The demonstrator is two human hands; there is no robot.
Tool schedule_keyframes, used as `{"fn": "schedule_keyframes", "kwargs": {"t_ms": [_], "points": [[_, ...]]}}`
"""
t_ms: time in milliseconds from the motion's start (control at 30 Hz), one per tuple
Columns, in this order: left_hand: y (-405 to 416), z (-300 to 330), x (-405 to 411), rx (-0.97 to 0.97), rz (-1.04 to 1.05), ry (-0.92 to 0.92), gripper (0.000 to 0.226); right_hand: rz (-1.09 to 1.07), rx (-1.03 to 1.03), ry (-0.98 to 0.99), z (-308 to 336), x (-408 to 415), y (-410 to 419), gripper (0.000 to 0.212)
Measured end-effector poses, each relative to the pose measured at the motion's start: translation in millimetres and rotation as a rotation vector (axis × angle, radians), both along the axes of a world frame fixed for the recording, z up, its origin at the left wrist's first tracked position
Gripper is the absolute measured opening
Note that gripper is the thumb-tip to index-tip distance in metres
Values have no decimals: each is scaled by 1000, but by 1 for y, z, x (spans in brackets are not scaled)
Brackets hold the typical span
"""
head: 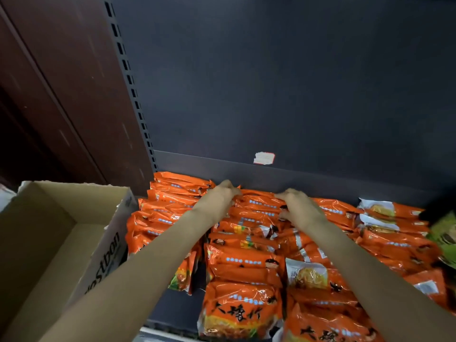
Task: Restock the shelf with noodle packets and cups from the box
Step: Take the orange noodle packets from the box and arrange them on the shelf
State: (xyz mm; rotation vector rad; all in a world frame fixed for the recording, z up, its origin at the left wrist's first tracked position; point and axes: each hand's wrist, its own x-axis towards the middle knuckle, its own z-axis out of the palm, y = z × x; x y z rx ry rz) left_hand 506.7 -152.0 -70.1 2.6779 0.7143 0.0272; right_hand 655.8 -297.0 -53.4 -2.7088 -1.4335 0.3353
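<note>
1. Both arms are reaching over the shelf to its back row, close to the dark back wall.
2. The left hand is curling its fingers on the top edge of an orange noodle packet at the back.
3. The right hand is curling down on the same packet, just beside the left hand.
4. Many orange packets are lying in rows on the shelf, touching and leaning on each other.
5. A bare dark strip of shelf is showing near the front, between the left rows and the middle rows.
6. The cardboard box is sitting to the left, its side touching the left packets; its top is open, and a brown floor is showing inside.
7. A green packet is peeking in at the right edge.
8. A small white sticker is sitting on the back wall, above the hands.
9. Lots of open room is showing above the packets.
</note>
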Motion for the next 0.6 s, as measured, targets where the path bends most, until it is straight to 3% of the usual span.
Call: {"fn": "schedule_keyframes", "kwargs": {"t_ms": [267,433,600], "points": [[19,0,9,8,16,2,16,34,85,82,-8,0,19,52],[24,-4,-7,97,70,-32,12,63,153,114,-11,-9,28,52],[19,4,-24,74,-21,-140,29,47,157,147,-8,-12,20,57]]}}
